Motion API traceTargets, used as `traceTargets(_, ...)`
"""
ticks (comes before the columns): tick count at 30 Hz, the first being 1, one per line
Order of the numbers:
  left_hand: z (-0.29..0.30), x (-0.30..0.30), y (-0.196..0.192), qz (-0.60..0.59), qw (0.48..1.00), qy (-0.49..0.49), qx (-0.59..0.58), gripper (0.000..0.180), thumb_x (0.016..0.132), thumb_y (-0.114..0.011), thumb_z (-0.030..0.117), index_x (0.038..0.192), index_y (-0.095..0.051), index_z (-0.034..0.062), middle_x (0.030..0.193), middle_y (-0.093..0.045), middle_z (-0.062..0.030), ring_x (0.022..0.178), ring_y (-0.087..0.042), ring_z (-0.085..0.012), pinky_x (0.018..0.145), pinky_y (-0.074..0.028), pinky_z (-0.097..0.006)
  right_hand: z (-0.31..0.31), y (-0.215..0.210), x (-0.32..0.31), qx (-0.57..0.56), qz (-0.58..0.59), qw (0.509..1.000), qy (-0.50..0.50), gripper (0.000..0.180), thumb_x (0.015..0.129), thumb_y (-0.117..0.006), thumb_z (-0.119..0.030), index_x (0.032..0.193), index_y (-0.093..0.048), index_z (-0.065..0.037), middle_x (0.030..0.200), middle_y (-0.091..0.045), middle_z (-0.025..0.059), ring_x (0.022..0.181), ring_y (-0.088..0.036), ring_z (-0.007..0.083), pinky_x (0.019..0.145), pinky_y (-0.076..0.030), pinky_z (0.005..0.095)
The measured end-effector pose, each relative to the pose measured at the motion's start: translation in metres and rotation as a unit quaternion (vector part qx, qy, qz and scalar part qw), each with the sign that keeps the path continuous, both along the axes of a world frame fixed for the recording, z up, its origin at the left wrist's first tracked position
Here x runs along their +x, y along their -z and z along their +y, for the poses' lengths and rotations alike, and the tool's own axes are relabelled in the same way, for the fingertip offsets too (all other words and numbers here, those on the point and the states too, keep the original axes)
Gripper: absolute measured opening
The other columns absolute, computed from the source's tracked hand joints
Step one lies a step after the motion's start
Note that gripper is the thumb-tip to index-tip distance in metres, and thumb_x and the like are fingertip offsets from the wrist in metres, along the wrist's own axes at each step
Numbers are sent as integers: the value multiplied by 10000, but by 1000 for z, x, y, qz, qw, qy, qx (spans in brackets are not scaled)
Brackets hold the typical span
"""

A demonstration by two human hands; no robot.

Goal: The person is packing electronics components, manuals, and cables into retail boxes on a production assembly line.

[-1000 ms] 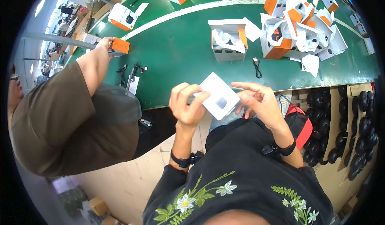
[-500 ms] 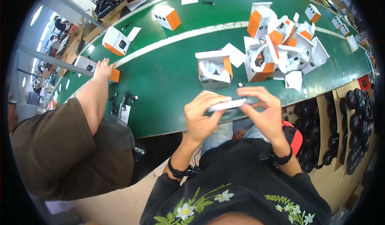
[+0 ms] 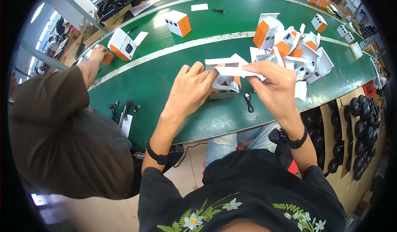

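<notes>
A folded white paper leaflet (image 3: 234, 71) is held level over an open white-and-orange box (image 3: 223, 95). Thumb and fingers of my right hand (image 3: 273, 85) pinch its right end. My left hand (image 3: 188, 89) is closed at its left end, the fingertips partly hidden behind the paper and the box. Inside the box lies a clear plastic bag (image 3: 225, 84), with its contents hard to make out. To the right of the box a short black cable (image 3: 249, 103) rests on the green table (image 3: 194, 122).
Opened boxes with plastic bags (image 3: 289, 52) crowd the right side. Closed boxes (image 3: 178, 23) stand farther back. At left, a co-worker's hand (image 3: 98, 53) touches a box (image 3: 108, 58). Black cables (image 3: 126, 110) lie near the co-worker; black round parts (image 3: 364, 128) are stacked at right.
Both my hands have moved forward from the table's near edge to over the open box, carrying the white leaflet. The black cable now shows fully. The co-worker's hand has shifted left with a box.
</notes>
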State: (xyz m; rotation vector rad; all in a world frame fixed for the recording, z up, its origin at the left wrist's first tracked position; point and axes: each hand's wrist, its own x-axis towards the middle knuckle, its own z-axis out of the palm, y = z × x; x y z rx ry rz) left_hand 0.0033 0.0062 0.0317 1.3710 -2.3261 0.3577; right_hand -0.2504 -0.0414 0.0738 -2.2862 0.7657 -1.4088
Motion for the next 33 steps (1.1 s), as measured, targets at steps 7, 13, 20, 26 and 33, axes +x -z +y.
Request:
traceTargets(7, 9, 11, 16, 81, 996, 24, 15, 391, 802, -923, 247, 1054, -707, 41, 934, -714, -82, 945, -657, -285, 763, -567, -429, -11, 31, 18, -7, 74, 997, 28, 254, 834, -818, 35, 1082, -819, -22, 987, -807, 151, 802, -784, 325, 695, -610, 386)
traceTargets(13, 9, -14, 14, 43, 996, -48, 65, 469, 813, -929, 272, 1139, -708, 18, 1112, -669, -101, 1045, -671, -292, 788, -611, -425, -11, 39, 24, 24, 64, 997, 40, 248, 834, -810, 40, 1078, -822, -4, 958, -809, 161, 787, -786, 327, 688, -608, 378)
traceTargets(20, 4, -23, 34, 94, 991, -83, 52, 575, 710, -905, 89, 1271, -780, 103, 1095, -650, -84, 1045, -675, -279, 787, -618, -411, -13, 35, 27, 57, 8, 997, 48, 195, 873, -828, 18, 1068, -843, 2, 890, -826, 156, 732, -805, 247, 634, -599, 348)
traceTargets(26, 12, -17, 43, 129, 986, -90, 58, 521, 718, -908, 69, 1229, -822, 110, 1202, -687, -71, 1054, -710, -266, 778, -635, -409, 18, 34, 18, 180, -79, 978, 62, 168, 908, -835, 47, 1076, -842, 33, 898, -843, 114, 728, -783, 127, 592, -571, 250)
traceTargets(33, 5, -15, 41, 199, 974, -63, 87, 386, 715, -956, 98, 1090, -872, 130, 1431, -672, -84, 948, -790, -307, 760, -636, -429, 3, 45, 9, 111, -40, 992, 47, 183, 913, -833, 38, 1094, -844, 24, 906, -835, 124, 704, -767, 145, 598, -569, 263)
